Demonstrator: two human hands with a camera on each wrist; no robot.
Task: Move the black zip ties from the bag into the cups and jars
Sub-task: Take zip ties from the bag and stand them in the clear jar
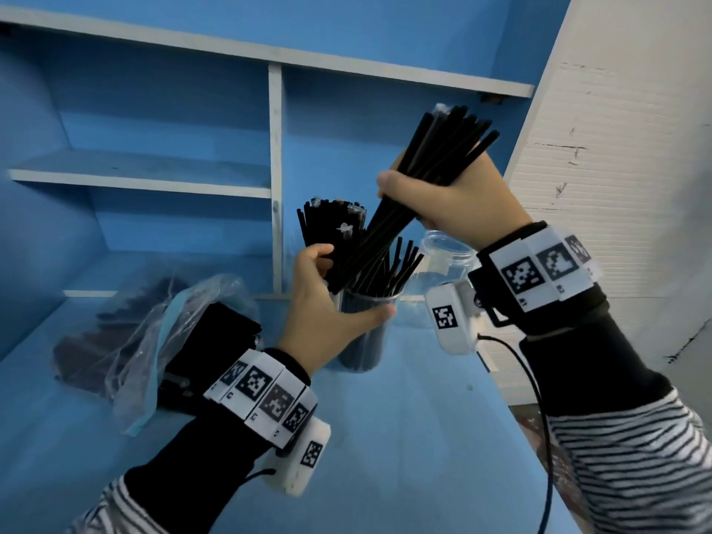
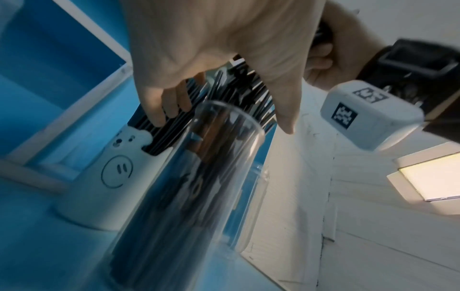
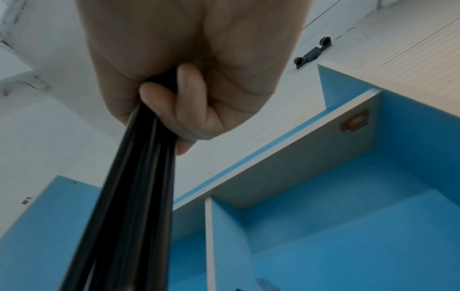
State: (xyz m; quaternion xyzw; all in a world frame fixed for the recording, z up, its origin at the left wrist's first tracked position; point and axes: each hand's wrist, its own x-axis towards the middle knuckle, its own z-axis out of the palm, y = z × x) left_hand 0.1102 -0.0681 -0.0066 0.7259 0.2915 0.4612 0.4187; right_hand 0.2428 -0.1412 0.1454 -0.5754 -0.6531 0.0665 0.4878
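Slanting zip ties (image 1: pixel 450 144) within right hand (image 1: pixel 462 213)

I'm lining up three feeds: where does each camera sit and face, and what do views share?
Head: on the head, facing forward and down at the shelf unit; left hand, right hand, sleeves show.
Left wrist: looks along the left hand at clear cup and white cup.
Right wrist: looks along the right hand gripping the zip-tie bundle.
Head and left wrist share the clear cup.
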